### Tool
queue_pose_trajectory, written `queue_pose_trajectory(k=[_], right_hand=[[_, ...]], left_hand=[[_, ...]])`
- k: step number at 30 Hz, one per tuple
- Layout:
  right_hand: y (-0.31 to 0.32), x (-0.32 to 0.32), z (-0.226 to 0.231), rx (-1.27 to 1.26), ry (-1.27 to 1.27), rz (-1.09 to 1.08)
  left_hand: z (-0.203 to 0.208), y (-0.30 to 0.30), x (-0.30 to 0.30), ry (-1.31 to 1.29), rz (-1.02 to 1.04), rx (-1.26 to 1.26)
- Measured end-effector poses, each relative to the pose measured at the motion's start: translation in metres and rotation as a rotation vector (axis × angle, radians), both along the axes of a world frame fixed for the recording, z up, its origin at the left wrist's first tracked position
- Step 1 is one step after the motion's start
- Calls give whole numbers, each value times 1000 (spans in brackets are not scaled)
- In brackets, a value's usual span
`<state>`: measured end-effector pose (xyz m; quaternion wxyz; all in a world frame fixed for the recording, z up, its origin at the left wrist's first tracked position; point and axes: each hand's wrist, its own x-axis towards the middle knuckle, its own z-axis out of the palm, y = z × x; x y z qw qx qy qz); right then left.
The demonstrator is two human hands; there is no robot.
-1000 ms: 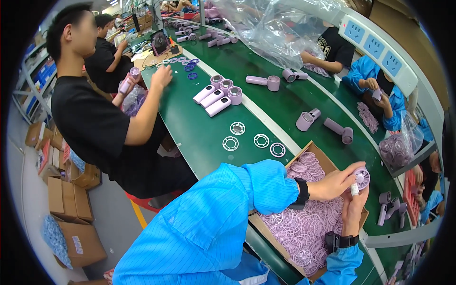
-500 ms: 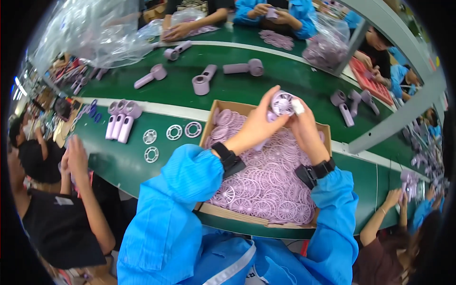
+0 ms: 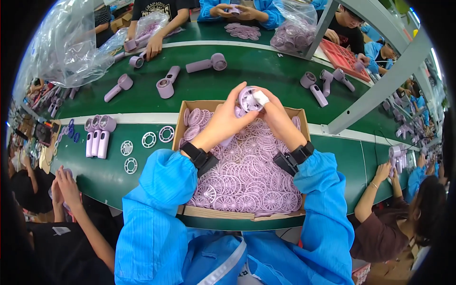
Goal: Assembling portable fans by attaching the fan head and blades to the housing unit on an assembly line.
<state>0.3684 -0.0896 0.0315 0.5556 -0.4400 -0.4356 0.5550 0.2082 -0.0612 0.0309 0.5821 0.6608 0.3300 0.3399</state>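
My left hand is wrapped round a lilac handheld fan, whose round head faces up with its spokes showing. The fan's handle slants down under that hand and is partly hidden. From the other side my right hand grips the rim of the head, a white cover on one fingertip. Both hands are above the far part of an open cardboard box. Inside it lie a great many loose lilac spoked fan grilles.
Left of the box are upright lilac fan bodies and loose rings. More fan bodies lie on the green belt beyond. A grey metal post slants up at the right. Co-workers sit on both sides and across.
The whole view has shifted, so the box and belt sit further left. Both my hands keep hold of the fan. Across the belt, a co-worker's hand has come to a fan body.
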Motion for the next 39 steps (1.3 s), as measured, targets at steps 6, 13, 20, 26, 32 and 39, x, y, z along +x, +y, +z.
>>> queue_pose_trajectory(k=[6, 13, 20, 26, 32, 39], right_hand=[[16, 18, 41, 222, -557, -59], [69, 41, 42, 659, -1160, -280], [78, 101, 29, 208, -1036, 212], [63, 226, -28, -243, -1771, -372], [55, 300, -93, -285, -1537, -346], [42, 126, 40, -225, -114, 121]], left_hand=[[-9, -3, 15, 9, 234, 390], [-30, 12, 8, 140, 381, 404], [-21, 9, 10, -22, 213, 349], [-7, 0, 1, 54, 85, 211], [-16, 1, 14, -12, 92, 363], [-25, 1, 16, -138, 123, 174]])
